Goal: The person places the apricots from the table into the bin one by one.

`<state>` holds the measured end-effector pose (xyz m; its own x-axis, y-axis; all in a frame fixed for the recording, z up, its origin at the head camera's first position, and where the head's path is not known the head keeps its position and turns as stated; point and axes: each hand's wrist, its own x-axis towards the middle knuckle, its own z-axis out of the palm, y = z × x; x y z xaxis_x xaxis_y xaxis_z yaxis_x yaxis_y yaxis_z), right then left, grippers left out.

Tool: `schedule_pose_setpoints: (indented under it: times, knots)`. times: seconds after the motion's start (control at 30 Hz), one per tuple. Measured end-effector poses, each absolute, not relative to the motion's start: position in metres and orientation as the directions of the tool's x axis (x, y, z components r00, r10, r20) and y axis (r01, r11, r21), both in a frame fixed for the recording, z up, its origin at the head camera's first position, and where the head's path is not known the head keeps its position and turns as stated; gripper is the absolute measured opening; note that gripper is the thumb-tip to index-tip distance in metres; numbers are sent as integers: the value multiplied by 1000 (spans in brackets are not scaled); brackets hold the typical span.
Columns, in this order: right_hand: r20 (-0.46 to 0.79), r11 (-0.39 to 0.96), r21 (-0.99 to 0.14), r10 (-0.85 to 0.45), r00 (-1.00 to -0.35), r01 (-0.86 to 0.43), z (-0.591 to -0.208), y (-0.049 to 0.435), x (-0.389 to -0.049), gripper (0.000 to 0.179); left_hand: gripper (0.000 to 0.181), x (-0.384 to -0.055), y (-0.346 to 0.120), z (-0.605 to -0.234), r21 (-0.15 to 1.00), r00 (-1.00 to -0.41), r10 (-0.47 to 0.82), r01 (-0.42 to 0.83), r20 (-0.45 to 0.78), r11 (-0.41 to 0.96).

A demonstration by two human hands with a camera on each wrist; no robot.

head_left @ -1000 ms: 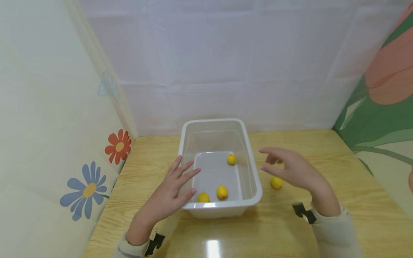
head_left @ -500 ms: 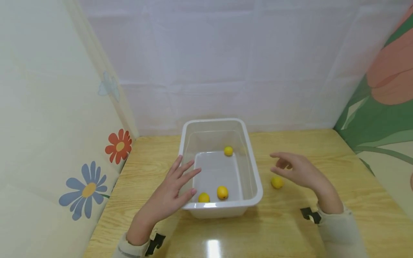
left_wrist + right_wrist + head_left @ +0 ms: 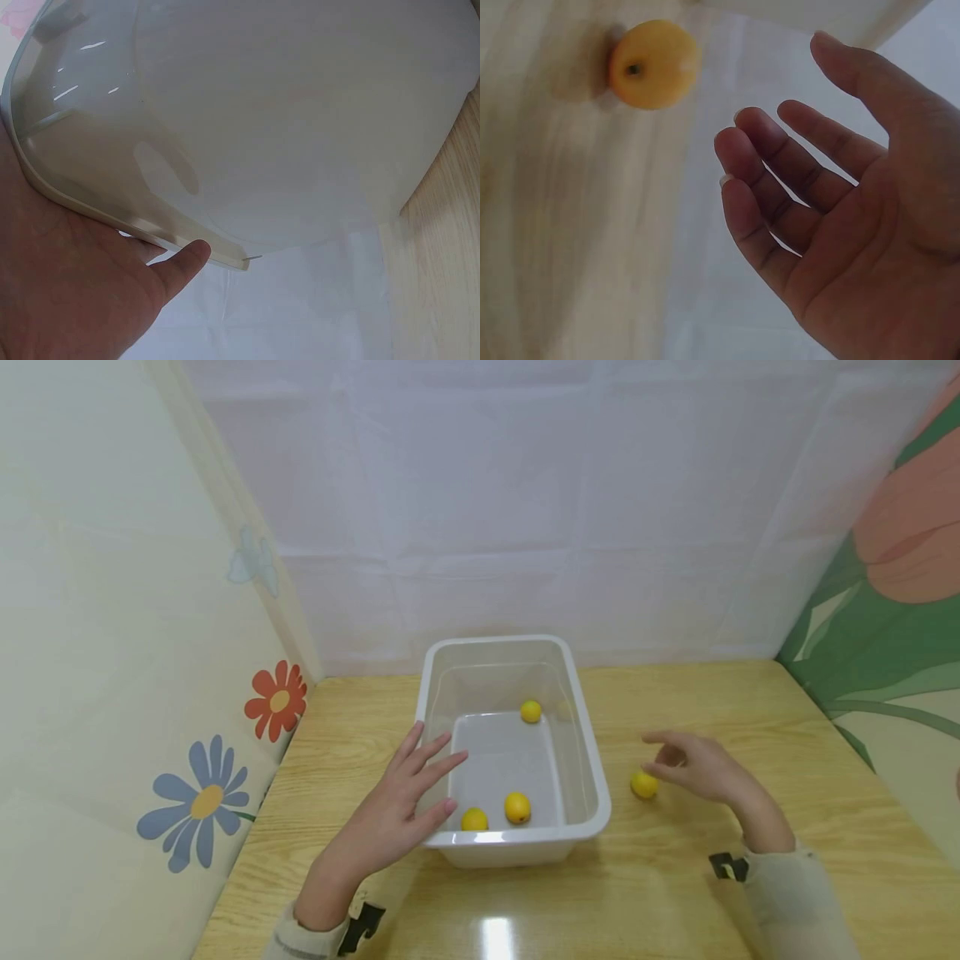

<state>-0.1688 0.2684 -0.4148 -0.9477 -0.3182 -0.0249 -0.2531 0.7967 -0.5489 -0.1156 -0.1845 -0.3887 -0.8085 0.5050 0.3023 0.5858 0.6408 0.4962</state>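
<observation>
My left hand lies with its fingers spread over the left rim of a light grey plastic bin; in the left wrist view the fingers are along the rim. To the right of the bin, one small round yellow-orange fruit sits on the table, its dark stem spot showing on the fruit in the right wrist view. My right hand hovers close above that fruit. Its palm holds nothing, and its fingers are loosely bent with the thumb apart.
Inside the bin are three similar fruits: one at the far end and two near the front wall, a middle fruit and a left fruit. The wooden table meets a white cloth behind and flower-patterned panels at both sides.
My right hand has moved right, away from the bin, and lower toward the fruit on the table. One fruit inside the bin has rolled to the far end. The left hand stays in place.
</observation>
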Motion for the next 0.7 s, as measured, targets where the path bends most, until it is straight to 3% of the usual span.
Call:
schedule_pose_setpoints:
  times: [0.7]
  knots:
    - [-135, 787, -576, -358, -924, -221, -452, 282, -172, 54, 53, -115, -184, -389, 500, -807, 505, 587, 306, 636]
